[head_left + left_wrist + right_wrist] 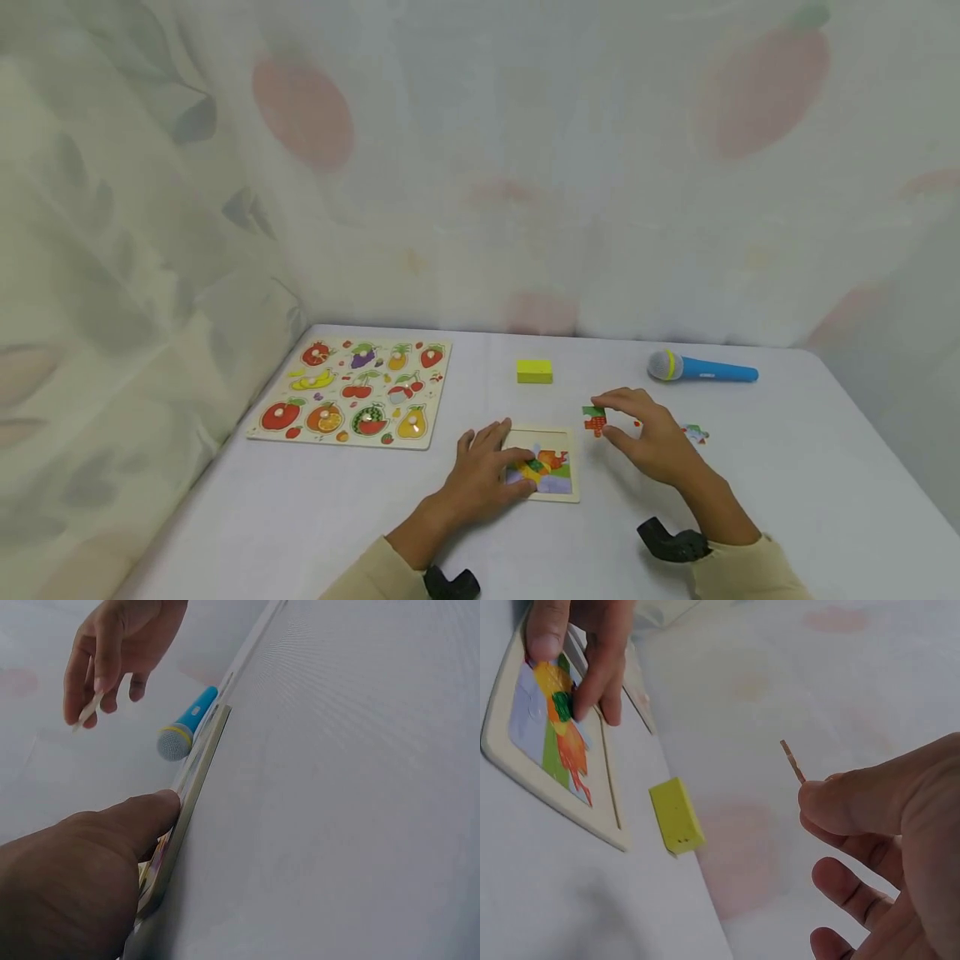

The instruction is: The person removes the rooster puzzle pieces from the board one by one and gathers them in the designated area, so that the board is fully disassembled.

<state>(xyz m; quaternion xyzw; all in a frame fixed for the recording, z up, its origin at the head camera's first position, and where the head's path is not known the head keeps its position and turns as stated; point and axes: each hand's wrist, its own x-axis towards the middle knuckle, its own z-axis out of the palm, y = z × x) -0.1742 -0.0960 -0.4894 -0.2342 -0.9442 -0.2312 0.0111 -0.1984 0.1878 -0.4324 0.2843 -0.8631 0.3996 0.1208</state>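
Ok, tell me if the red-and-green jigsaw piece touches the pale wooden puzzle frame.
Apart: the right wrist view shows a wide gap between jigsaw piece and puzzle frame.

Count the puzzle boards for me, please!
2. The fruit board is on the head view's left, and the small framed puzzle is partly covered by the left hand.

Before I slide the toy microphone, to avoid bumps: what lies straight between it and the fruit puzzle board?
A yellow block lies between the toy microphone and the fruit puzzle board, in the head view.
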